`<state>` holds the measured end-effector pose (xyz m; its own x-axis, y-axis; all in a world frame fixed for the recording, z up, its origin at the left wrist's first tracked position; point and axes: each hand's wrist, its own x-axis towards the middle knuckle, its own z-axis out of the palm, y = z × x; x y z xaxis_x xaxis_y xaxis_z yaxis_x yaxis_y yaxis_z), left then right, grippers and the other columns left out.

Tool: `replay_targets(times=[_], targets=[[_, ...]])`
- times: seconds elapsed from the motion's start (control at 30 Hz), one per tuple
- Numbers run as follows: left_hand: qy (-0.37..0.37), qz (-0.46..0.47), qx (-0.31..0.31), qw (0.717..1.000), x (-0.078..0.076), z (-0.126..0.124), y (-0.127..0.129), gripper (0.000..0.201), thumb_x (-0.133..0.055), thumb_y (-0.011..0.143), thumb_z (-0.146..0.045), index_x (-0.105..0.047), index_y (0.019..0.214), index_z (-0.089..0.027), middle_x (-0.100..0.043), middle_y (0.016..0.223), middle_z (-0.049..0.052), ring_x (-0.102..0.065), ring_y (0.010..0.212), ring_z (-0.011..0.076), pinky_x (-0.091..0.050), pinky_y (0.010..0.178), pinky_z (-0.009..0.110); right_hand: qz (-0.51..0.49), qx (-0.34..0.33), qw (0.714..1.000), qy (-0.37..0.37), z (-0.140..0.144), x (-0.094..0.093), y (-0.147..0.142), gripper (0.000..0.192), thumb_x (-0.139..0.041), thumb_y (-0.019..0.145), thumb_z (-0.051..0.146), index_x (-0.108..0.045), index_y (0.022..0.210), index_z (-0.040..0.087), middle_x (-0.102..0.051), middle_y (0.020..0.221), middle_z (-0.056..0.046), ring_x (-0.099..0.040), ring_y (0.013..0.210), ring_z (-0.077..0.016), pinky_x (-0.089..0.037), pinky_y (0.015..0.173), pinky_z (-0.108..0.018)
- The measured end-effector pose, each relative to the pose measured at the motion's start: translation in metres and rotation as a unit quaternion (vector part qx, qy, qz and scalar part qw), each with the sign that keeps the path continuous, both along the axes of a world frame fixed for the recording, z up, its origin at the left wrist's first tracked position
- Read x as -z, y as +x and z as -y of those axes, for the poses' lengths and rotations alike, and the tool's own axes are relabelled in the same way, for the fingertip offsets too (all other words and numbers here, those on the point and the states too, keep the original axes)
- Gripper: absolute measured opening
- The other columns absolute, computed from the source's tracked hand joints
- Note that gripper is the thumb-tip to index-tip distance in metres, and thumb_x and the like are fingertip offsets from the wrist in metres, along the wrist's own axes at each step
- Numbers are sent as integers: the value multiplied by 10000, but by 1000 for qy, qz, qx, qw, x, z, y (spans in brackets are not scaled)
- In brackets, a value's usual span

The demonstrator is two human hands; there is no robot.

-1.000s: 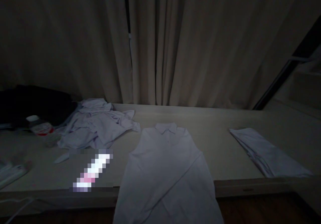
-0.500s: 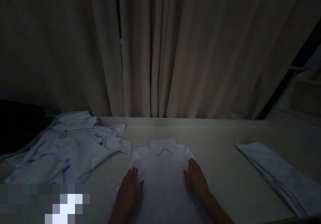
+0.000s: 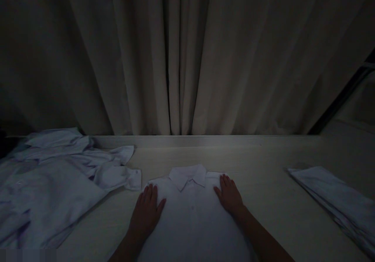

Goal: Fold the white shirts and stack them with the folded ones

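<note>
A white collared shirt [image 3: 190, 223] lies front up on the pale surface, its collar [image 3: 188, 176] pointing away from me. Flat on its left shoulder area rests my left hand [image 3: 147, 209], fingers stretched out and thumb apart. My right hand [image 3: 230, 195] lies on the opposite shoulder in the same way, fingers extended near the seam. Neither hand grips the cloth. The lower part of the shirt runs out of view at the bottom edge, and my forearms cover parts of its sides.
A rumpled heap of white shirts [image 3: 64, 183] lies to the left. On the right is a folded stack of white cloth [image 3: 336, 199]. Beige curtains [image 3: 234, 58] hang behind the pale tabletop [image 3: 263, 168]. The light is dim.
Both hands have slid up the shirt towards its shoulders. The shirt looks spread wider at the shoulders. My view has shifted, so the heap and the stack sit differently in it.
</note>
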<state>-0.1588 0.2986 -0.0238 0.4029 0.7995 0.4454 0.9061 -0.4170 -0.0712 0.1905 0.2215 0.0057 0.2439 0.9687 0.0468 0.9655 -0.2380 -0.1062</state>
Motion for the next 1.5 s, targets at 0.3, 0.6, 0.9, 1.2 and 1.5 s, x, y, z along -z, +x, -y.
replay_targets(times=[0.3,0.6,0.9,1.2,1.5], targets=[[-38,-6,-13,999,-18,-7,-2,717,-321,862,-550,-457,1288,10,-451,1372,257,-407,1299,329,-362,1064,462,2,-21,1000,14,-5,-8,0,798,-168,886,611,-258,1421,26,-228,1507,-193,-186,1401,-289,-116,1150,-426],[-59,-26,77,995,-20,-25,-7,669,-325,879,-535,-434,1322,-46,-427,1406,218,-388,1318,297,-373,1067,431,-19,-51,998,11,-12,-1,9,771,-177,897,600,-299,1407,35,-234,1502,-203,-197,1401,-268,-150,1142,-410],[-45,-28,81,995,-24,-22,-5,632,-347,879,-516,-433,1328,-78,-384,1439,210,-290,1364,327,-329,1088,451,-7,-55,998,23,-10,5,13,762,-181,895,609,-311,1409,61,-238,1502,-199,-191,1400,-279,-155,1138,-418],[-87,-15,31,996,-22,-22,-8,707,-339,848,-600,-441,1331,-95,-402,1427,208,-332,1347,318,-304,1094,469,-3,-51,998,30,-10,8,14,769,-171,893,614,-299,1414,63,-229,1504,-203,-188,1401,-276,-152,1138,-423],[-102,-30,27,994,-20,-25,-10,779,-308,827,-660,-410,1355,-96,-367,1448,209,-299,1363,322,-291,1094,473,-5,-42,999,19,-9,8,16,771,-148,891,618,-291,1419,74,-215,1515,-178,-174,1407,-256,-135,1144,-408]])
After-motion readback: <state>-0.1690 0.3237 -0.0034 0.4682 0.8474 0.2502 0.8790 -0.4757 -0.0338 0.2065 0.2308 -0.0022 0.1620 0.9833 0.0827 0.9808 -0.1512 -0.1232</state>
